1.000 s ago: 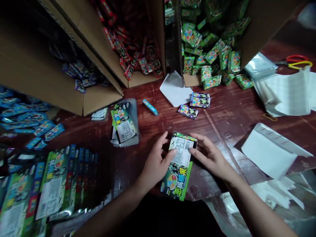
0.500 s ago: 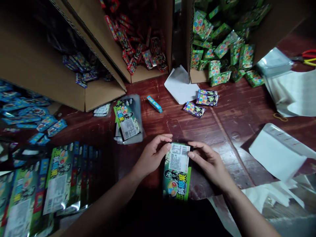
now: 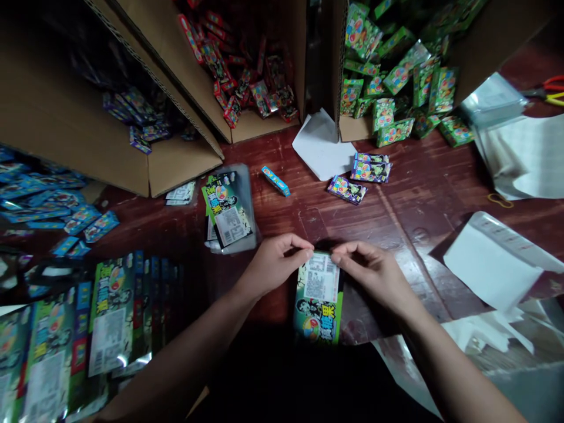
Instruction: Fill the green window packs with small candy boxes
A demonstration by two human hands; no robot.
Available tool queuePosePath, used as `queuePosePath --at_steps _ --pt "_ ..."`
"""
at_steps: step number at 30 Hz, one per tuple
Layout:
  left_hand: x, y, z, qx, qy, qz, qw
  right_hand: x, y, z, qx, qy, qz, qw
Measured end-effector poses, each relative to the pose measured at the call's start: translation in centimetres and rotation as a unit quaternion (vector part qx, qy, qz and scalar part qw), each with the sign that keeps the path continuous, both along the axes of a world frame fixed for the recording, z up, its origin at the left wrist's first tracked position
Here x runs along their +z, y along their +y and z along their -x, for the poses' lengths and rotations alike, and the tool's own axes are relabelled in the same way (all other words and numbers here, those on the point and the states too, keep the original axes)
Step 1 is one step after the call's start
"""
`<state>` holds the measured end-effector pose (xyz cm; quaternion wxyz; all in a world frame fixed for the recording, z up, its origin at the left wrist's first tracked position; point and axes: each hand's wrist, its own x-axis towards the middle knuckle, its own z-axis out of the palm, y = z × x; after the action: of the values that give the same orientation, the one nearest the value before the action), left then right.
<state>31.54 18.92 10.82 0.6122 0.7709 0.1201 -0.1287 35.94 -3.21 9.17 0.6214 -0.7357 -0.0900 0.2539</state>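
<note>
L hand (image 3: 279, 264) + R hand (image 3: 372, 273) gripping green pkg (image 3: 321, 296) top; worn dk-red table (image 3: 365, 229), open ctns (image 3: 183, 167) on it, dim rm.

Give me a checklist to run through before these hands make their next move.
1. Left hand at the top edge of the green-and-black, printed rectangular package: ok.
2. Right hand at that edge's other end: ok.
3. White printed label facing up: ok.
4. Top edge closed: cannot tell, too small and partly behind fingers.
5. Small, narrow blue box on the table, apart from both hands: ok.
6. Scissors with red and yellow handles wholly in view: not ok, cut off by the picture's right edge.
</note>
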Motion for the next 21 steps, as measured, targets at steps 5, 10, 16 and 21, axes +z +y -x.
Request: queuePosePath --at_steps 5,10,16,21 --pt "0.5 0.2 -1.4 -0.01 0.041 -0.012 0.999 0.4 0.1 -0.9 -0.006 0.077 0.0 0.997" --pt "0.6 0.7 -1.4 -0.085 0.044 0.018 0.995 0.7 -0.8 -1.1 -0.002 0.047 -0.024 0.999" --pt "-1.7 0.7 -2.4 -0.09 0.034 0.001 0.995 0.4 -1.8 -2.2 -0.014 0.077 -0.089 0.993" --pt "-2.5 0.1 -3.7 -0.132 -0.001 0.016 0.991 1.8 -3.6 -2.1 0.066 -0.024 -0.094 0.993"
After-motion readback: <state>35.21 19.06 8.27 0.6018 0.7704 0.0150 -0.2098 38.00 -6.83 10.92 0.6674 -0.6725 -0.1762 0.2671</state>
